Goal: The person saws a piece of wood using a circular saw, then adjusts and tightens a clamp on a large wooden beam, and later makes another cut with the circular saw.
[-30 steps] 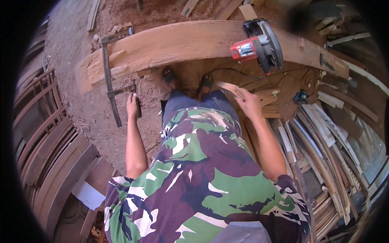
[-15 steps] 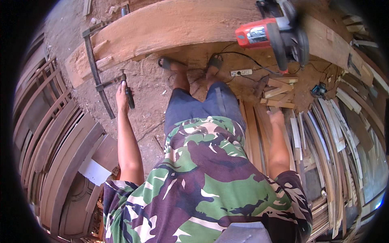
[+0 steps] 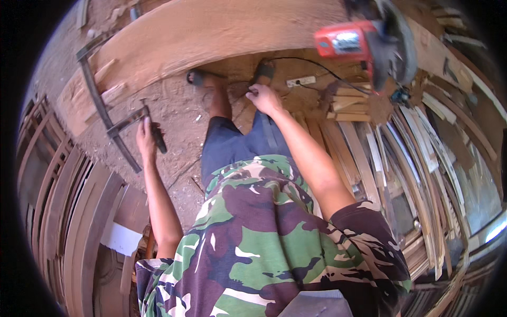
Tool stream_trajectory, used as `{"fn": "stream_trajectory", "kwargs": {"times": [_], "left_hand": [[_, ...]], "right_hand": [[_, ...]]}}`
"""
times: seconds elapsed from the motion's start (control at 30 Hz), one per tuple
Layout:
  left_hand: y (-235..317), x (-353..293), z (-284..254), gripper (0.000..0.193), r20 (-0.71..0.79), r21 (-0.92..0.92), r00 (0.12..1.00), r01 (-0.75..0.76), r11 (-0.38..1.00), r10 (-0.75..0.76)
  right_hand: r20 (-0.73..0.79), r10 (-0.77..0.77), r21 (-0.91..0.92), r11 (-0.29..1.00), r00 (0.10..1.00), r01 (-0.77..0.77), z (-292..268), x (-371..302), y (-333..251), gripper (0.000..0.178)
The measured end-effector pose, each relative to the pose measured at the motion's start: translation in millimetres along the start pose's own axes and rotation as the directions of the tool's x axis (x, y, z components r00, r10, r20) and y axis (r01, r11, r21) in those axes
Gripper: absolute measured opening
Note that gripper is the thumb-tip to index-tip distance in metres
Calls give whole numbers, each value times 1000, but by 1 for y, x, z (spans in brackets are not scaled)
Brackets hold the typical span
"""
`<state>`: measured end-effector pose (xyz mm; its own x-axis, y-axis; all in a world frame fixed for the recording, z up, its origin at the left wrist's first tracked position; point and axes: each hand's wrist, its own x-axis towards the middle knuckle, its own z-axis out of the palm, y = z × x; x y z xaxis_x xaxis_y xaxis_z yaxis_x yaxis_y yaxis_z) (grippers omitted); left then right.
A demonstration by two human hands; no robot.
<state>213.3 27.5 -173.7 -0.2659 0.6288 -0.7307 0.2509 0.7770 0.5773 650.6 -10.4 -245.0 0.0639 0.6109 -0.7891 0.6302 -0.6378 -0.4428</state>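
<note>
A long bar clamp (image 3: 96, 100) with a dark metal bar stands at the left end of a thick wooden plank (image 3: 211, 29). My left hand (image 3: 145, 138) grips the clamp at its sliding jaw, beside the black handle. The clamp's far jaw reaches over the plank's far edge; whether it presses on the wood I cannot tell. My right hand (image 3: 265, 99) is in front of my shorts, near my right foot, with its fingers curled closed. What it holds, if anything, is too small to make out.
A red circular saw (image 3: 346, 41) rests on the plank at the right, its black cord running to a white power strip (image 3: 301, 81). Short wood offcuts (image 3: 351, 108) are stacked below it. Wooden boards and strips (image 3: 417, 158) lie at right; curved frames (image 3: 79, 211) stand at left.
My right hand has moved from the offcuts at the right to the middle, over my legs. My left hand stays on the clamp. The whole view has shifted slightly.
</note>
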Motion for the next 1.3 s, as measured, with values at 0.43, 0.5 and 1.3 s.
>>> {"fn": "stream_trajectory", "kwargs": {"times": [0.43,0.5,1.3], "left_hand": [[42,-23,28,33,-99,42,993,71,997,-67],[37,-20,24,34,-123,177,992,61,982,-39],[27,-3,6,34,-140,165,989,-19,986,42]], "right_hand": [[234,-60,-792,567,970,226,128,228,-30,57],[250,-54,-810,536,967,239,149,256,-29,56],[111,-445,-341,823,889,454,97,183,5,53]]}}
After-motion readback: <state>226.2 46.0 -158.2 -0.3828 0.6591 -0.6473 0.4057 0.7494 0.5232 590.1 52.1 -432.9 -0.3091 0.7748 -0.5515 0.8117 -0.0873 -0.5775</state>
